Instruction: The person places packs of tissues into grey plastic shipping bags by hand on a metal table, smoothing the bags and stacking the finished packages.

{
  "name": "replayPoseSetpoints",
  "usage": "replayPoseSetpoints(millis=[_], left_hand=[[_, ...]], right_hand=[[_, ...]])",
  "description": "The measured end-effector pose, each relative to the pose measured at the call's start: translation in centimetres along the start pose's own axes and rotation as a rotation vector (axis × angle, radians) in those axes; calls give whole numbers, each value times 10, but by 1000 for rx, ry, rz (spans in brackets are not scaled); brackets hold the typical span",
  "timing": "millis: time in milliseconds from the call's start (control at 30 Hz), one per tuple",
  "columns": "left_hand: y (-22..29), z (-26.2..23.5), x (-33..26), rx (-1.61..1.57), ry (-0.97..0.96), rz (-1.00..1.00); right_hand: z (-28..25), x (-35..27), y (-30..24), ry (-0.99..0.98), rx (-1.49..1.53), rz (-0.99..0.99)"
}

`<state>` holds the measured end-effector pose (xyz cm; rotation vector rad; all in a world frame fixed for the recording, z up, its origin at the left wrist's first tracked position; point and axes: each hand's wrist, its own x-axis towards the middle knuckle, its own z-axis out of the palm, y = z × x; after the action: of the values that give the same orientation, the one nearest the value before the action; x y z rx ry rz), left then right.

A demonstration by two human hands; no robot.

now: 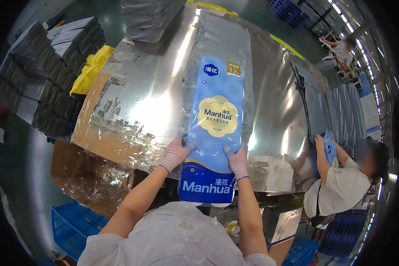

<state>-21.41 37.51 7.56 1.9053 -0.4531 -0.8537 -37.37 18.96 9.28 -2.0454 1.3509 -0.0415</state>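
Pale stained shirt [179, 232] nearest; beyond, gloved left hand [177, 153] and right hand [237, 163], equally near, grasp opposite sides of 1 blue toilet-paper pack [215, 128], its long axis pointing away.

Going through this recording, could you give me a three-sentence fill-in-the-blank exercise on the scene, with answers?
The left hand and the right hand wear gloves patterned with pink-and-white ____.
The long rectangular printed plastic package between them is mainly ____ in colour.
In the picture, the crumpled yellow plastic sheet is on the ____ (left or right).
Missing words: stripes; blue; left.
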Motion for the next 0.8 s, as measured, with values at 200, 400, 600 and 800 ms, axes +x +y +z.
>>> replayPoseSetpoints(millis=[200, 400, 600, 800], left_hand=[[-16, -40, -38, 213, 22, -30], [-46, -55, -39, 27, -39, 23], [-22, -72, 62, 12, 86, 140], [31, -60, 205, 807, 383, 634]], right_hand=[[4, -76, -38, -192, 254, 115], [1, -21, 50, -444, 126, -148], [-65, 150, -55, -114, -348, -397], [-10, 307, -97, -41, -783, -400]])
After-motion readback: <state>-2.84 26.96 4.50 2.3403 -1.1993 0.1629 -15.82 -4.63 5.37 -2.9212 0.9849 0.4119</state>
